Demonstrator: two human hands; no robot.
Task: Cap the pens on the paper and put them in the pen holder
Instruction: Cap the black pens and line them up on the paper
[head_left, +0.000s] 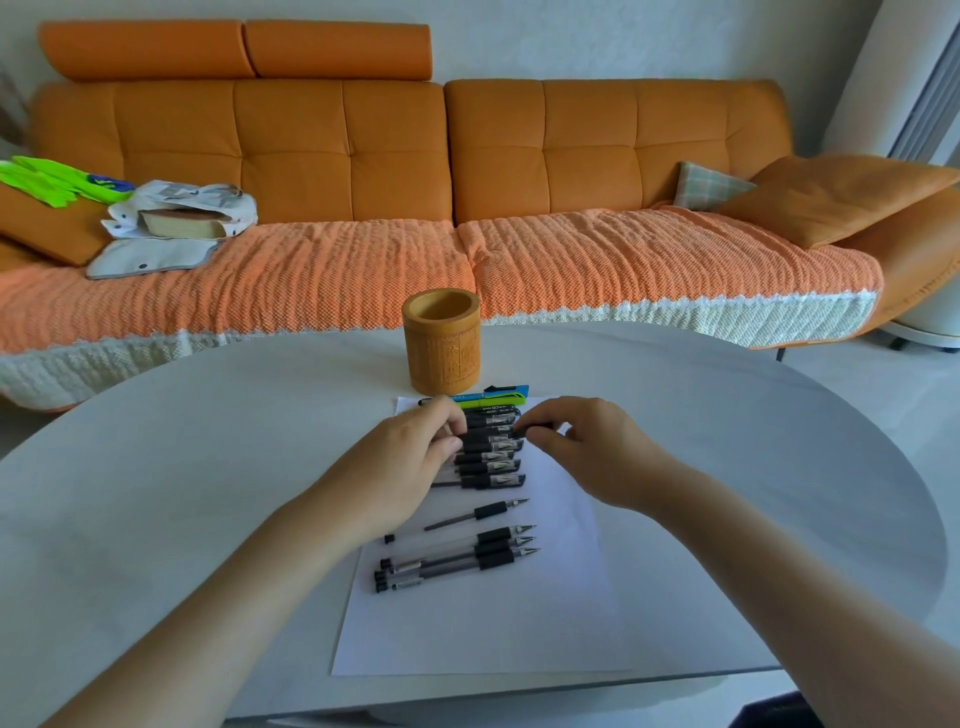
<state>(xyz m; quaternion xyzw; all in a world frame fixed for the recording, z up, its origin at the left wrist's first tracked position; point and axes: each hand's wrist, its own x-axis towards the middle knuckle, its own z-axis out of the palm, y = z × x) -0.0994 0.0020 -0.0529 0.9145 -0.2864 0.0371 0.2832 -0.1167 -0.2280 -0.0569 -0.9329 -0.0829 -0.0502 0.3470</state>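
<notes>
Right grip (582, 452) on slim black cap (535, 427) — above flat white paper (467, 634).

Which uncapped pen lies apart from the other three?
The farthest uncapped pen: bare paper separates it from the three pens bunched at the near end.

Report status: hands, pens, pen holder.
Left hand grips a pen in the far row; right hand pinches a black cap. Four uncapped pens nearer on the paper. Pen holder beyond, unobstructed.
</notes>
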